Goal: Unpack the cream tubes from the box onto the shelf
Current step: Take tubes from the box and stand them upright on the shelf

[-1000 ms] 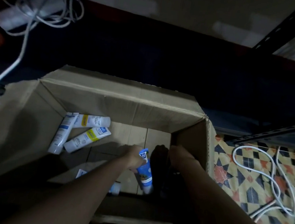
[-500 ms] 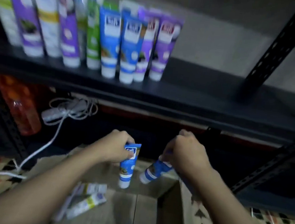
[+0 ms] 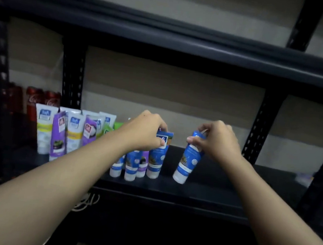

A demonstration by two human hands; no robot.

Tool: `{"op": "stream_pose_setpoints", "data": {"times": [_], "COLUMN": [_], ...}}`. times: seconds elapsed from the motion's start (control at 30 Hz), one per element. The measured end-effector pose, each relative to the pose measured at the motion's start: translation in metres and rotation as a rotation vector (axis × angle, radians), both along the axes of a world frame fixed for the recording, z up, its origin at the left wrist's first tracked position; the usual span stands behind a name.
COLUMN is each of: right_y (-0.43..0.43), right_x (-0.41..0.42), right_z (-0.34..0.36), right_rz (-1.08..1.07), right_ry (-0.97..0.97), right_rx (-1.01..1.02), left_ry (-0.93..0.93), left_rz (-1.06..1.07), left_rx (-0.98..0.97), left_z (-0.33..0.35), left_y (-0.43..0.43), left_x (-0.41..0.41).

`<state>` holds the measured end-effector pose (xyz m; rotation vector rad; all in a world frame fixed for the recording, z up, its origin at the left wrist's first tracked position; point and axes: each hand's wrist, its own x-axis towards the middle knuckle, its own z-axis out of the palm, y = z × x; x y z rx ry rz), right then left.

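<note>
My left hand [image 3: 145, 132] grips the crimped top of a blue cream tube [image 3: 157, 158] that stands cap-down at the right end of the row on the dark shelf [image 3: 219, 192]. My right hand [image 3: 217, 141] pinches the top of a second blue tube [image 3: 187, 162], tilted, its white cap at or just above the shelf, a little to the right of the first. A row of several white, purple, green and blue tubes [image 3: 70, 131] stands to the left. The box is out of view.
Red cola cans [image 3: 43, 99] stand behind the tubes at the far left. Black perforated uprights [image 3: 256, 134] frame the bay, and another shelf board [image 3: 186, 42] runs overhead. Bare shelf surface lies right of the tilted tube. A white cable [image 3: 85, 202] hangs below the shelf.
Both hands rose from inside the box, each with a blue tube, up to the shelf. The view swung upward, so the box left the frame.
</note>
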<state>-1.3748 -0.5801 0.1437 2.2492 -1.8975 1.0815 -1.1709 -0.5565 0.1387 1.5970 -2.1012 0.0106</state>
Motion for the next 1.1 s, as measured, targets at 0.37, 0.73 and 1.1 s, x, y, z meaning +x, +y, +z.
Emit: {"op": "stream_pose_setpoints", "data": {"times": [0.37,0.73,1.1], "right_y": [-0.074,-0.114,-0.104], "right_x": [0.011,0.024,0.022], "right_z": [-0.031,-0.05,-0.047], "right_rz": [0.097,0.109,0.127], "right_ry": [-0.002,-0.009,-0.027], "right_rx": [0.146,0.204,0.192], "left_ry": [-0.289,-0.44,-0.394], "left_rz": [-0.037,-0.017,0.088], "left_rx": [-0.079,-0.136,-0.157], "left_z": [0.01,-0.003,-0.008], "left_y": [-0.042,-0.074,-0.074], "left_x": [-0.021,-0.024,-0.026]}}
